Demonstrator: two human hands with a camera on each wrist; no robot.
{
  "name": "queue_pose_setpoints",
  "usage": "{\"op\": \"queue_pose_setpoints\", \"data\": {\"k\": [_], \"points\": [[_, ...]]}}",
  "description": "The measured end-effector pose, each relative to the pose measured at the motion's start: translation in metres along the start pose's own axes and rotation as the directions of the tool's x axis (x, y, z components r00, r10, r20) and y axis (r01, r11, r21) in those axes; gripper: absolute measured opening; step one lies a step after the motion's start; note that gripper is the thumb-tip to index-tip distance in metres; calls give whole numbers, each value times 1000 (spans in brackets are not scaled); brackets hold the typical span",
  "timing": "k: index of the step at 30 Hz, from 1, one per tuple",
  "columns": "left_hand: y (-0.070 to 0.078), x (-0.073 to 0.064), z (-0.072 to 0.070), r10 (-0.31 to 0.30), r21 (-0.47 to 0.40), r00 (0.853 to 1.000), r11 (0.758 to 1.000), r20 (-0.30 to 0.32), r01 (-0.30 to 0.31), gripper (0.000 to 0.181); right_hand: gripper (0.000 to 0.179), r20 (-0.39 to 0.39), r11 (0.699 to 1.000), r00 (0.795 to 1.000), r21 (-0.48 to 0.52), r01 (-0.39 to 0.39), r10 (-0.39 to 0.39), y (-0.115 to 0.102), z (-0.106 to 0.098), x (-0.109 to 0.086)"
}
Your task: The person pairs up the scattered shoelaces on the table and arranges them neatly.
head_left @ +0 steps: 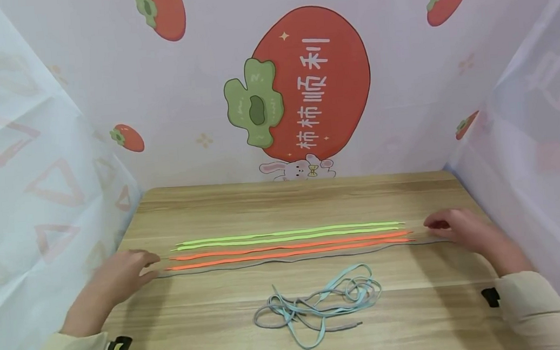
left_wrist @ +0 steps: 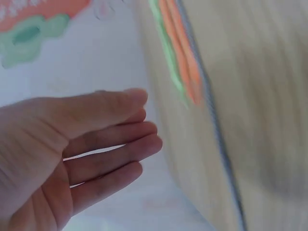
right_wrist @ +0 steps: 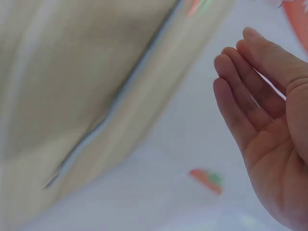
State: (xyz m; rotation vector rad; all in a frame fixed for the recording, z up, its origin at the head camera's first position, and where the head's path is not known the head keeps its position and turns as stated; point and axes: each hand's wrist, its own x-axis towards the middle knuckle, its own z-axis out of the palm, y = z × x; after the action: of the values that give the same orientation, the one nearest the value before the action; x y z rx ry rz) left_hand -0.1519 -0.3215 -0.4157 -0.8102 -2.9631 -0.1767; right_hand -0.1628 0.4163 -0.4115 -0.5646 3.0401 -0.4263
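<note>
My left hand (head_left: pixel 126 275) hovers by the left ends of the laid-out shoelaces, fingers loosely extended and nothing held in the left wrist view. At their right ends is my right hand (head_left: pixel 464 232), its fingers also relaxed, with an empty palm in the right wrist view. Between the hands a grey shoelace (left_wrist: pixel 219 134) stretches across the table, nearest the front of the row. Behind it lie two orange shoelaces (head_left: pixel 285 246), then two yellow-green shoelaces (head_left: pixel 284 233), all roughly parallel. Closer to me sits a loose tangle of light blue and grey shoelaces (head_left: pixel 328 313).
The wood-grain table (head_left: pixel 212 320) ends at a back wall covering (head_left: pixel 182 95) printed with red persimmons. White sheets stand along both sides, close to the forearms. Dark straps show by both cuffs.
</note>
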Motion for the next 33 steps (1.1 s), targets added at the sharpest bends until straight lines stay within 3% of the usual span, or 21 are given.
{"op": "queue_pose_setpoints", "data": {"k": [4,7,14,19,24,33], "points": [[32,13,-9,68,-107,997,992,47,-63,18,20,60,998,997,37,56,-58,-34,-1,10],[53,23,-12,151,-168,986,976,71,-137,17,20,89,992,989,46,117,-120,-59,1,17],[104,52,-11,283,-209,956,942,83,-261,20,16,137,954,946,99,283,-294,-111,12,33],[140,77,4,383,-258,919,901,93,-349,17,16,202,931,911,148,334,-359,-143,26,43],[171,98,26,449,-299,885,868,126,-398,10,14,256,914,880,192,358,-399,-167,45,50],[208,119,53,462,-339,870,857,174,-387,8,9,322,905,846,182,385,-424,-198,81,54]]}}
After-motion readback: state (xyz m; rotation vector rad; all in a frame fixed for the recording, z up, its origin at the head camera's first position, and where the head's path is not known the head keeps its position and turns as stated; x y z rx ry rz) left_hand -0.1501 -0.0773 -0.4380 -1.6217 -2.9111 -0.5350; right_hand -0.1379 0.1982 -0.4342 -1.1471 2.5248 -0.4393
